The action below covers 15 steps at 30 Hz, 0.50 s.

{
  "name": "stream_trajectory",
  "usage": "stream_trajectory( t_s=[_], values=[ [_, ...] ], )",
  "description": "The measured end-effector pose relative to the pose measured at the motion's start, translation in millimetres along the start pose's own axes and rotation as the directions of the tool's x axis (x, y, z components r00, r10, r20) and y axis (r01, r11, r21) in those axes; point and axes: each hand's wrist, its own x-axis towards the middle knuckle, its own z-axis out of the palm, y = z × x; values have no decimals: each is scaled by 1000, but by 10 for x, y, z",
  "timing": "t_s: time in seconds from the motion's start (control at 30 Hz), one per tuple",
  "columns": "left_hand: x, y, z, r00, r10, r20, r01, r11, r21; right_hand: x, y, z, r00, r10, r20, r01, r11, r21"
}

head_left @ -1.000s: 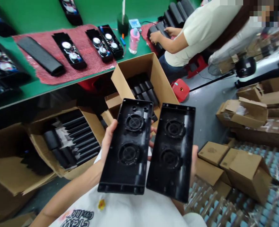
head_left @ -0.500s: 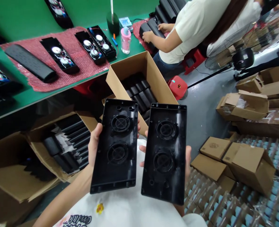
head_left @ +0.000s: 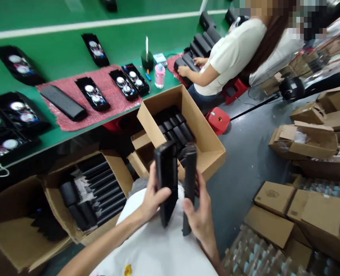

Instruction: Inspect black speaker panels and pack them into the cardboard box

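My left hand (head_left: 157, 195) grips a black plastic speaker housing half (head_left: 167, 178), held upright on its edge with the thumb across its near face. Beside it, my right hand (head_left: 200, 207) is closed on a second black speaker housing half (head_left: 190, 184), turned so that mostly its narrow side shows. The two halves stand nearly parallel with a small gap between them. Behind them is an open cardboard box (head_left: 213, 163) holding rows of black housings (head_left: 175, 126). The fingertips behind both halves are partly hidden.
On the green workbench (head_left: 101, 151), pink bubble wrap (head_left: 68, 85) carries opened speaker units (head_left: 92, 94) and a closed one (head_left: 63, 102). A box of black housings (head_left: 121, 165) stands lower left. A co-worker (head_left: 230, 57) sits beyond, near a red stool (head_left: 217, 119). Cartons (head_left: 316, 207) fill the right.
Both halves have turned from showing their open insides with speaker grilles to standing edge-on, closer together. The camera view has shifted, so the bench and boxes appear lower.
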Motion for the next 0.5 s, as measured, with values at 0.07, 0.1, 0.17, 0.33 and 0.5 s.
stream_trajectory(
  t_s=[0.07,0.1,0.17,0.33,0.5],
  values=[
    [98,-155,-8,997,61,-50,-54,989,138,126,127,76,990,-142,-22,133,966,-222],
    [146,-218,-17,997,41,-69,-27,983,180,177,172,101,982,-186,-26,173,949,-265],
    [245,-327,-48,991,-13,-137,45,971,234,254,236,113,976,-218,-21,200,925,-322],
    [559,-552,-122,976,-121,-178,171,939,299,380,355,-16,988,-151,-30,131,926,-354],
    [755,-825,20,970,-184,-157,230,903,363,484,658,-269,992,-107,-67,94,981,-169]
  ],
)
